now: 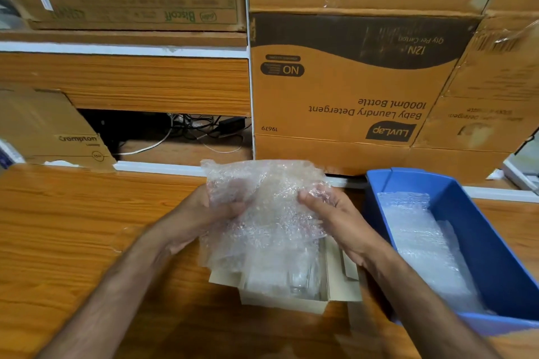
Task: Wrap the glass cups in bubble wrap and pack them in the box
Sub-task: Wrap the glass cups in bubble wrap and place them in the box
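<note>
Both hands, left hand (204, 213) and right hand (329, 213), grip a crumpled clear bubble-wrap bundle (262, 207) above the small open cream cardboard box (332, 294) on the wooden counter (73, 227); a blue plastic bin (481, 227) sits at three o'clock.

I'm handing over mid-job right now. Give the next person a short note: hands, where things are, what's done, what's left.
Left hand and right hand both grip a crumpled bubble wrap bundle, held above the small open cardboard box on the wooden table.
I cannot tell whether a cup is inside the bundle.
A glass cup already stands in the box, seen through wrap.
More bubble wrap sheets lie in the blue bin on the right.
Left: finish this bundle, put it in the box, wrap any remaining cups.
</note>
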